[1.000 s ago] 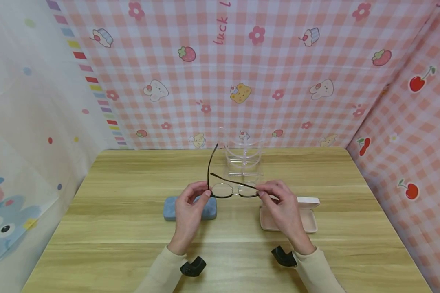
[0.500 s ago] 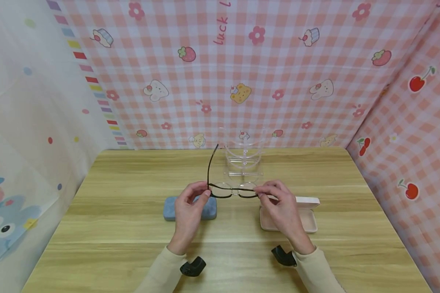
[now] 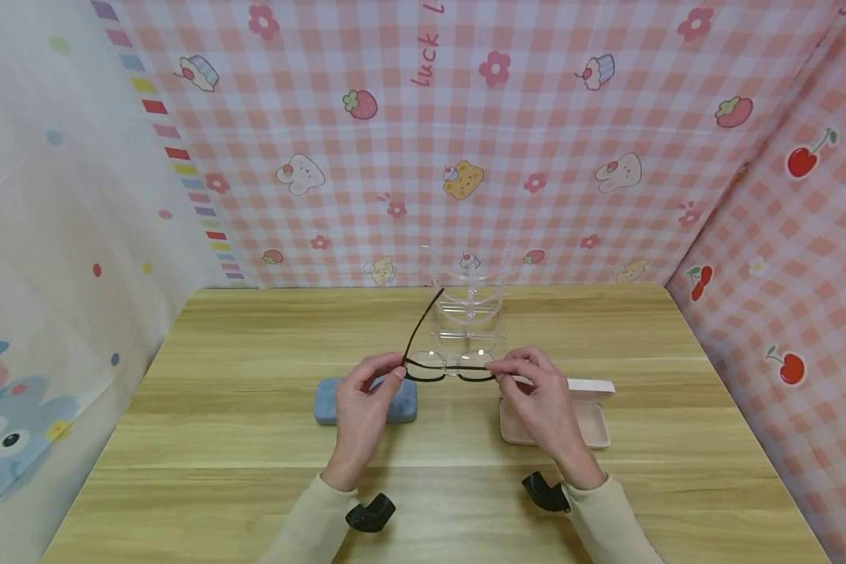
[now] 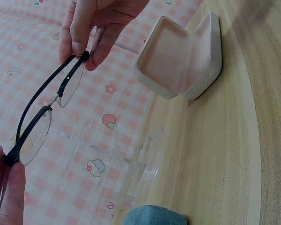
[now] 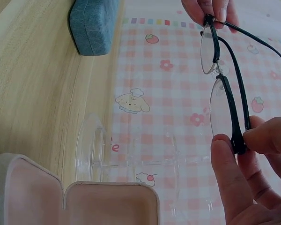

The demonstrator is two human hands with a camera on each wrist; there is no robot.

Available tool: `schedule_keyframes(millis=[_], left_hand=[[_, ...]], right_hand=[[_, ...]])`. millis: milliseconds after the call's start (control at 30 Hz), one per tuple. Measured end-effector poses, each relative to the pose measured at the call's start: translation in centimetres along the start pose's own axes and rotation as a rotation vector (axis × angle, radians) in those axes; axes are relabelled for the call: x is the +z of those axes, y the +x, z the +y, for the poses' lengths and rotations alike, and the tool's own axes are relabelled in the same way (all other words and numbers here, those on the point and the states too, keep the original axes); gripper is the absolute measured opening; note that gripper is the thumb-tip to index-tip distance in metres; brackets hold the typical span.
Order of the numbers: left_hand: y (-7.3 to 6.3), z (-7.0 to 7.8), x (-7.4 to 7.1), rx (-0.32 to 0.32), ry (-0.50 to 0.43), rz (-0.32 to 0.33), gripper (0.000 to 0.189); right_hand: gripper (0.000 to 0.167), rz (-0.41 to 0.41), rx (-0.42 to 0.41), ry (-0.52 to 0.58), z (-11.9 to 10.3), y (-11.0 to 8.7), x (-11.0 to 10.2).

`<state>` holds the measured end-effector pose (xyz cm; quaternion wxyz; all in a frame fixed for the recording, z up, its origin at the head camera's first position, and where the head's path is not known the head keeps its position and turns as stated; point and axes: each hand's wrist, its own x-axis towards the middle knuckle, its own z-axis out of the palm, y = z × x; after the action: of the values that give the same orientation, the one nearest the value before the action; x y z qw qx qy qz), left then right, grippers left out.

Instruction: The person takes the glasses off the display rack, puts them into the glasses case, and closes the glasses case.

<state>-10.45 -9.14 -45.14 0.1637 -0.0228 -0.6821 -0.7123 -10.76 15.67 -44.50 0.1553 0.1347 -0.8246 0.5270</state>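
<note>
A pair of eyeglasses (image 3: 426, 380) with black upper rims and clear lenses is held up between both hands, above the table. My left hand (image 3: 363, 403) pinches its left corner at the hinge. With thumb and fingers, my right hand (image 3: 546, 399) pinches the right corner. One temple arm (image 5: 239, 77) lies folded across behind the lenses; the other temple arm (image 3: 421, 323) sticks out from the left hinge, slanting inward. Below the left hand sits a closed blue glasses case (image 3: 403, 406), partly hidden. An open cream glasses case (image 3: 594, 427) with a pinkish lining lies under the right hand.
A clear acrylic glasses stand (image 3: 469, 310) is at the back of the wooden table (image 3: 254, 446), just beyond the eyeglasses. Pink checked cloth (image 3: 395, 157) hangs behind the table. Black wrist-worn pieces (image 3: 371, 514) jut out from both sleeves.
The temple arm on the right has swung down to lie flat across the lenses. Most recently, the left one has tipped inward to the right. Both hands have stayed nearly in place.
</note>
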Motion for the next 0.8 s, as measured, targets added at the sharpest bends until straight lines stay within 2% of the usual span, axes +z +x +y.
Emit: schedule_keyframes(millis=[167,400,800], left_hand=[[0.11,-0.15,-0.03,0.022,0.013,-0.008,0.018],[0.08,-0.27,-0.23,0.022,0.061,-0.019,0.015],[0.01,-0.3,-0.28,0.012,0.09,-0.06,0.016]], right_hand=[[0.02,0.009,-0.016,0.003,0.08,0.0,0.08],[0.02,0.004,-0.013,-0.002,-0.1,-0.01,0.02],[0.021,0.015,-0.012,0.016,-0.23,0.03,0.15]])
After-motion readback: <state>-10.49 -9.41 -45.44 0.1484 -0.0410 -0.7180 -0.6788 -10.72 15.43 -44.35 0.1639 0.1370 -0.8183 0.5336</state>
